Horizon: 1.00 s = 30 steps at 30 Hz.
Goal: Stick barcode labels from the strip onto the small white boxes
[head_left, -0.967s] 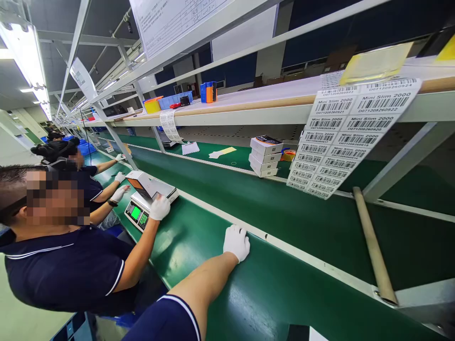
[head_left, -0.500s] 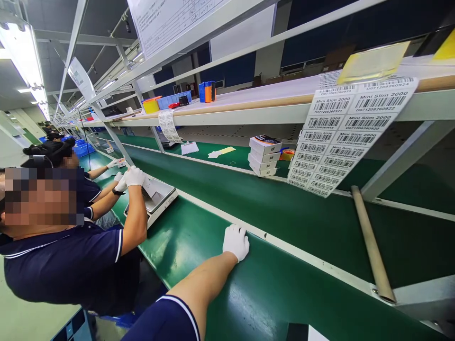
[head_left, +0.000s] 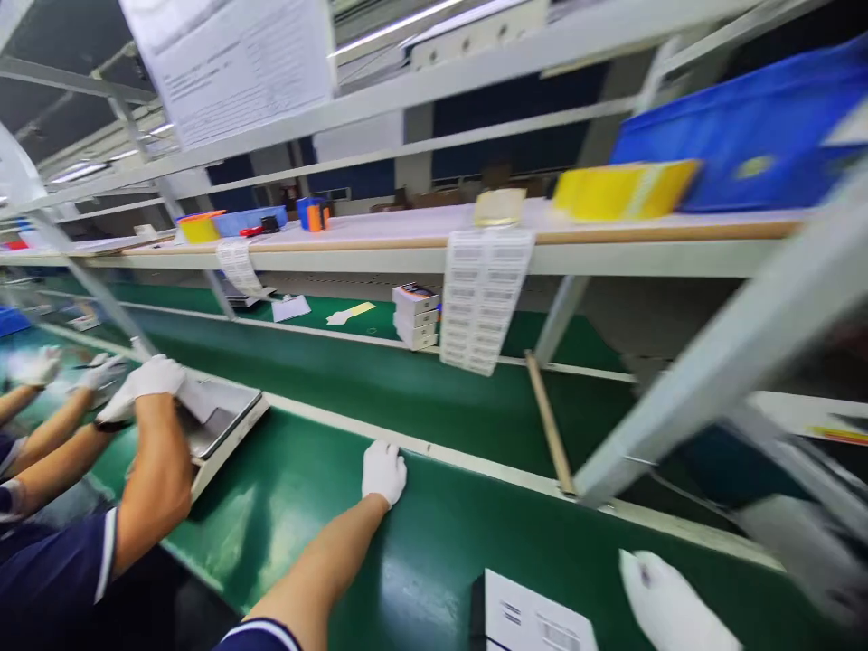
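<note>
Flat, left hand (head_left: pixel 383 471) on glossy green bench (head_left: pixel 434 551).

the white-gloved left hand (head_left: pixel 383 470) rests flat, fingers together, on the glossy green bench top (head_left: pixel 325 506) against its pale rail (head_left: pixel 475 463), while the blurred gloved right hand (head_left: pixel 668 601) hovers just beside a printed white sheet (head_left: pixel 535 619) lying flat.
</note>
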Available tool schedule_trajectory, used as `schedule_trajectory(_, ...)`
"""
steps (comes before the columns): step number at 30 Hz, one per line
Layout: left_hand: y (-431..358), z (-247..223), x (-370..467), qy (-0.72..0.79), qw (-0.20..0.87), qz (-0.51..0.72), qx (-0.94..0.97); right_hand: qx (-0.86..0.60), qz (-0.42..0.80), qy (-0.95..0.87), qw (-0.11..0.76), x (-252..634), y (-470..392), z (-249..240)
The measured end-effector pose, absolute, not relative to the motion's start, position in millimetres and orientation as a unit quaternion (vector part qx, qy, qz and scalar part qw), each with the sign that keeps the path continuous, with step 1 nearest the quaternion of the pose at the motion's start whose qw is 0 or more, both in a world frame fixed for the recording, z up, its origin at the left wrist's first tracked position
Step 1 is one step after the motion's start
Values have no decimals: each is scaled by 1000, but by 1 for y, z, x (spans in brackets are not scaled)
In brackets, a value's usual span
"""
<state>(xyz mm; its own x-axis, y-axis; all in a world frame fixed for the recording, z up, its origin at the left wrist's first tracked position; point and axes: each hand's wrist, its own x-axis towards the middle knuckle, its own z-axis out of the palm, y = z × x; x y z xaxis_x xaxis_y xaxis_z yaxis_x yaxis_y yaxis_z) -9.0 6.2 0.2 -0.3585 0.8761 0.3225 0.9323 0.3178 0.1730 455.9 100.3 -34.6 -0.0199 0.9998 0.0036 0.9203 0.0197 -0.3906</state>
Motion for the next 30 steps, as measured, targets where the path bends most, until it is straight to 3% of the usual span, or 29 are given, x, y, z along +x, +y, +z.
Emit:
schedule_trajectory(5, 3, -6, -14, -780, 114, -181, -588, -706, 107, -682, 156, 451, 68, -25)
schedule_trajectory(10, -32, -13, -2, -757, 162, -182, -606, -689, 133, -654, 284, 445, 9, -26)
schedule_trajectory(16, -122, -19, 49, -711, 115, -187, -668, -681, 257, -542, 420, 444, -82, -24)
schedule_trajectory(22, -193, -27, 67, -673, 82, -213, -704, -648, 388, -508, 414, 450, -126, -15)
schedule_trajectory(30, -189, -33, 66, -682, 154, -330, -634, -645, 475, -432, 415, 448, -72, 29)
